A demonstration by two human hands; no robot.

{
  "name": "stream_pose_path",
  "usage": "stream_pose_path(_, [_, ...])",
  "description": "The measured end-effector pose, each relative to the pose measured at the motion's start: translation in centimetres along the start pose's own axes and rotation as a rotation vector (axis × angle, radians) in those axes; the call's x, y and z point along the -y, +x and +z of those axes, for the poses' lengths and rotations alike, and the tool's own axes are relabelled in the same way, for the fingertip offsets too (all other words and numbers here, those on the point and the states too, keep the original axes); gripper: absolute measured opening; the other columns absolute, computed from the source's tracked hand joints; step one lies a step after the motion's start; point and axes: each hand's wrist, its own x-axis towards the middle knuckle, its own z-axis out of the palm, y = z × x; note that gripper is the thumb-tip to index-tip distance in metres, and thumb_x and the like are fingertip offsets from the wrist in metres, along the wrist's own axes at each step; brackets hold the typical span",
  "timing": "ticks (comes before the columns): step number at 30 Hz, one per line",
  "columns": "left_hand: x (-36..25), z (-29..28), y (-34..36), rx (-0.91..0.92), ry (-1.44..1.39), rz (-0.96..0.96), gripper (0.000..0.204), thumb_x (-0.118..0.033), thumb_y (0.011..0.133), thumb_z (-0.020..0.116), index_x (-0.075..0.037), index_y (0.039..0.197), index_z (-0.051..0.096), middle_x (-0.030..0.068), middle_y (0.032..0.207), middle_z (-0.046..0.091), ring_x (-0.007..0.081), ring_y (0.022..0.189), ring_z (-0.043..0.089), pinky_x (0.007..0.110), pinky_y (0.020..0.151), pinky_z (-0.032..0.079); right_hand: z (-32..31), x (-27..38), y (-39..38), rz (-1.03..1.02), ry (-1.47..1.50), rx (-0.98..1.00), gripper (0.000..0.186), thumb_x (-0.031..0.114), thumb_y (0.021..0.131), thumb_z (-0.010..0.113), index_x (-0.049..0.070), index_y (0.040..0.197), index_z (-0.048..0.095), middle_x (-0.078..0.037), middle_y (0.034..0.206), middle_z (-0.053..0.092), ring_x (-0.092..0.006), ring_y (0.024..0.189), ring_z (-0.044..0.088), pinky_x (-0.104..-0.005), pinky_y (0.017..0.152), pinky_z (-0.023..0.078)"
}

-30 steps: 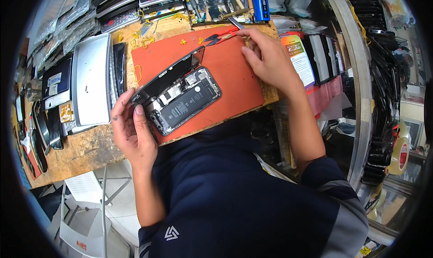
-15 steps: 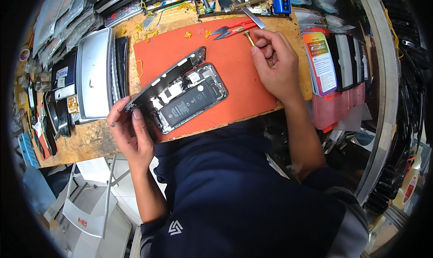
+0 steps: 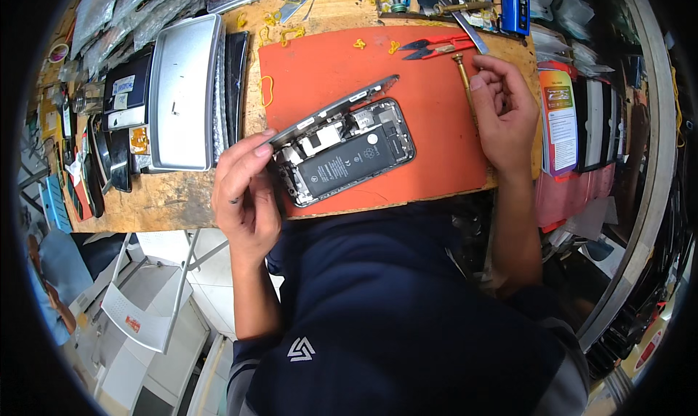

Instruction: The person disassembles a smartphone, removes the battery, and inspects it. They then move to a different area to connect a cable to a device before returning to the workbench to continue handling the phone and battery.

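An opened smartphone rests on the orange mat, its black battery and circuit parts showing. Its screen panel is lifted and tilted along the far long side. My left hand grips the panel's lower left corner with its fingertips; the thumb is partly hidden. To the right, a slim brass-coloured screwdriver lies on the mat. Right beside it my right hand rests with loosely curled fingers that look apart and free of it.
Red-handled snips and yellow rubber bands lie at the mat's far side. A metal tray stands left, near stacked panels. Boxed parts stand right, and a tool holder is at the back.
My right hand has let go of the screwdriver, which now lies on the mat. My left fingers have shifted over the panel's corner. The whole view has moved, so things appear farther right.
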Motion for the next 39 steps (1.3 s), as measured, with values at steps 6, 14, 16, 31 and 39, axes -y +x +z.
stream_pose_path(6, [0.0, 0.2, -0.3, -0.042, -0.073, -0.054, 0.049, 0.019, 0.097, 0.049, 0.001, 0.142, 0.056, 0.0257, 0.124, 0.07, 0.0322, 0.114, 0.072, 0.04, 0.1, 0.055, 0.0, 0.0, 0.1, 0.008, 0.005, -0.013, 0.02, 0.002, 0.1, 0.071, -0.002, 0.12, 0.072, 0.005, 0.089, 0.064, 0.0013, 0.07, 0.045, -0.0165, 0.059, 0.035])
stream_pose_path(14, [-0.3, -0.1, -0.1, 0.03, -0.095, -0.128, 0.043, 0.014, 0.101, 0.051, 0.006, 0.143, 0.055, 0.0245, 0.129, 0.07, 0.0328, 0.12, 0.07, 0.041, 0.106, 0.053, 0.1, -0.1, 0.0, 0.026, 0.024, -0.017, 0.019, 0.001, 0.1, 0.07, -0.003, 0.119, 0.072, 0.005, 0.089, 0.064, 0.0015, 0.07, 0.045, -0.0163, 0.059, 0.035])
stream_pose_path(16, [-0.2, 0.3, -0.2, -0.013, -0.012, -0.17, 0.043, 0.014, 0.102, 0.052, 0.005, 0.143, 0.056, 0.0226, 0.133, 0.069, 0.0325, 0.124, 0.068, 0.041, 0.109, 0.051, 0.1, -0.1, 0.0, 0.014, -0.008, -0.017, 0.019, 0.0, 0.1, 0.07, -0.003, 0.118, 0.071, 0.004, 0.089, 0.063, 0.0015, 0.07, 0.045, -0.0163, 0.059, 0.035])
stream_pose_path(31, [-1.8, -0.7, 1.3, 0.176, -0.004, -0.168, 0.029, 0.005, 0.093, 0.061, -0.002, 0.114, 0.08, 0.0217, 0.125, 0.068, 0.0329, 0.105, 0.071, 0.038, 0.087, 0.057, 0.1, 0.0, -0.2, -0.004, -0.013, -0.006, 0.02, 0.0, 0.1, 0.07, -0.004, 0.119, 0.07, 0.002, 0.09, 0.064, 0.0003, 0.071, 0.046, -0.0174, 0.06, 0.039])
stream_pose_path(39, [-1.6, -1.4, 2.4, 0.368, -0.027, -0.145, 0.048, -0.035, 0.09, 0.078, 0.0, 0.122, 0.078, 0.0203, 0.132, 0.066, 0.0398, 0.124, 0.06, 0.049, 0.108, 0.045, 0.2, -0.1, -0.1, -0.034, -0.035, -0.011, 0.02, 0.0, 0.098, 0.07, -0.004, 0.118, 0.071, 0.002, 0.091, 0.064, -0.0002, 0.069, 0.046, -0.0178, 0.059, 0.038])
